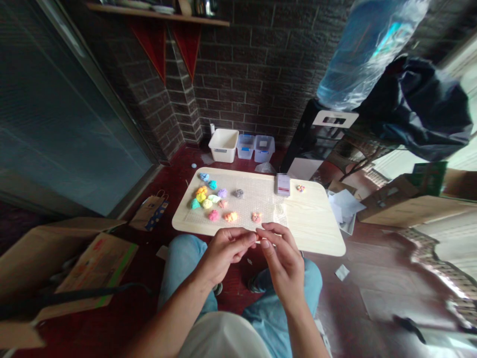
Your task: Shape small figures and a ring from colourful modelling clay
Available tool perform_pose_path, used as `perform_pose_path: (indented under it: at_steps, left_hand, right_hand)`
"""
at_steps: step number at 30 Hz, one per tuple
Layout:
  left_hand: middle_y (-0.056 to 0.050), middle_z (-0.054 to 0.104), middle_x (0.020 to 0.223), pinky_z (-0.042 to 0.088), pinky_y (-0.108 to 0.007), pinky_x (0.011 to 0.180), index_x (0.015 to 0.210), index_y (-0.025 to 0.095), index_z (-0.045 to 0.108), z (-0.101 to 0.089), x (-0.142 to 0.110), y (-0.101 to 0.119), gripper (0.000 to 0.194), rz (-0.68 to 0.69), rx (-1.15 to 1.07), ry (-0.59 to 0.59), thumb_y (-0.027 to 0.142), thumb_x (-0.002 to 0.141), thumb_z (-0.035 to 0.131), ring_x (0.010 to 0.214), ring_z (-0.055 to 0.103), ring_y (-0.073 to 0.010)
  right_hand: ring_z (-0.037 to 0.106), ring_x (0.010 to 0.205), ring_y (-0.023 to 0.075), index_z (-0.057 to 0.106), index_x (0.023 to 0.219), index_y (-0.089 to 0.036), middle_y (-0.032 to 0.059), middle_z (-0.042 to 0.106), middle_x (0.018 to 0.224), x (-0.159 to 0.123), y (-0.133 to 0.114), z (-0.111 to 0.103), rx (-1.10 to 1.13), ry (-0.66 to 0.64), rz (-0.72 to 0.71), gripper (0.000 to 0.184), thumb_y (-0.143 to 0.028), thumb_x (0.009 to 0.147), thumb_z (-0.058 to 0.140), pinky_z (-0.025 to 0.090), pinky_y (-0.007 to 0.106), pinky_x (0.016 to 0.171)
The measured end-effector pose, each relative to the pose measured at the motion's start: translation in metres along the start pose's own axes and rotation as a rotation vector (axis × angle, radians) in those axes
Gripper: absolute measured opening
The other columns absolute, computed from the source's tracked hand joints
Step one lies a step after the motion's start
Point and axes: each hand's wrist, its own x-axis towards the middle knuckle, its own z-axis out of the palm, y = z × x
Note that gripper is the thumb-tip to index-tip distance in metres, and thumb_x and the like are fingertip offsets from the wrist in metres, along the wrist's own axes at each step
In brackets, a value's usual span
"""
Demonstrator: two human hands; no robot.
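Small pale sliver (261,242), too small to identify, sits between the hands just off the near edge of the counter (316,231). Left hand (225,251) and right hand (283,261) hang over the person's jeans, fingers (242,238) of the left bunched together and fingers (270,232) of the right curled together, tips meeting at the sliver; whether they clamp it cannot be told. Beyond, on bubble wrap (248,196), lie coloured clay lumps (206,199), a pink-orange lump (256,217) nearest the fingers.
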Motion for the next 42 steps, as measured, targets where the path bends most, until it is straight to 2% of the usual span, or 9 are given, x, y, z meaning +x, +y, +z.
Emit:
perform_pose_path:
  at_steps: [3,9,14,23,30,36,42]
  left_hand:
    - [0.004,0.047,0.059,0.012,-0.021,0.044,0.076,0.012,0.068,0.001,0.0,0.001,0.029,0.033,0.012,0.043,0.041,0.079,0.071,0.049,0.026,-0.0036]
    - [0.006,0.041,0.054,0.018,-0.02,0.044,0.081,0.014,0.068,0.004,-0.002,0.002,0.03,0.085,0.09,0.078,0.044,0.08,0.068,0.048,0.029,-0.0046]
    - [0.004,0.048,0.062,0.022,-0.02,0.045,0.08,0.015,0.068,0.005,-0.003,0.003,0.026,0.125,0.165,0.095,0.041,0.082,0.067,0.05,0.032,-0.0044]
    - [0.003,0.048,0.061,0.024,-0.021,0.046,0.081,0.015,0.07,0.007,-0.006,0.009,0.029,0.103,0.245,0.1,0.043,0.082,0.065,0.054,0.036,-0.0077]
    - [0.005,0.044,0.057,0.025,-0.021,0.048,0.081,0.015,0.069,0.006,-0.008,0.011,0.028,0.058,0.212,0.05,0.042,0.084,0.064,0.052,0.034,-0.0067]
    - [0.005,0.042,0.054,0.024,-0.02,0.048,0.082,0.015,0.071,0.007,-0.007,0.01,0.029,0.074,0.231,0.045,0.043,0.085,0.063,0.051,0.033,-0.0065]
    - [0.005,0.041,0.055,0.023,-0.02,0.047,0.078,0.015,0.069,0.008,-0.009,0.011,0.03,0.044,0.243,0.024,0.043,0.085,0.063,0.052,0.033,-0.0063]
  right_hand:
    - [0.061,0.104,0.0188,0.071,0.11,-0.029,0.006,0.064,0.107,0.0,-0.002,-0.001,0.073,-0.004,0.028,0.025,-0.018,0.092,0.056,0.052,0.036,0.088]
    - [0.063,0.094,0.0176,0.073,0.103,-0.028,0.0044,0.066,0.099,0.002,-0.004,0.001,0.102,-0.002,0.068,0.019,-0.019,0.089,0.063,0.053,0.032,0.081]
    - [0.064,0.091,0.0174,0.073,0.097,-0.026,0.0038,0.067,0.095,0.004,-0.003,0.002,0.105,-0.001,0.083,0.015,-0.018,0.087,0.065,0.053,0.032,0.079]
    - [0.064,0.091,0.0183,0.073,0.095,-0.025,0.0042,0.067,0.094,0.004,-0.005,-0.001,0.121,-0.005,0.102,0.012,-0.021,0.086,0.067,0.052,0.033,0.079]
    - [0.063,0.092,0.018,0.072,0.093,-0.025,0.0043,0.065,0.095,0.003,-0.005,-0.001,0.067,0.063,0.076,0.011,-0.018,0.086,0.067,0.052,0.032,0.078]
    - [0.061,0.092,0.0184,0.071,0.09,-0.024,0.005,0.062,0.098,0.003,-0.006,-0.002,-0.005,0.072,0.041,0.009,-0.018,0.086,0.065,0.052,0.032,0.078]
    - [0.058,0.098,0.0196,0.066,0.088,-0.022,0.0054,0.058,0.104,0.003,-0.008,-0.001,0.018,0.037,0.06,0.007,-0.019,0.088,0.06,0.048,0.037,0.087]
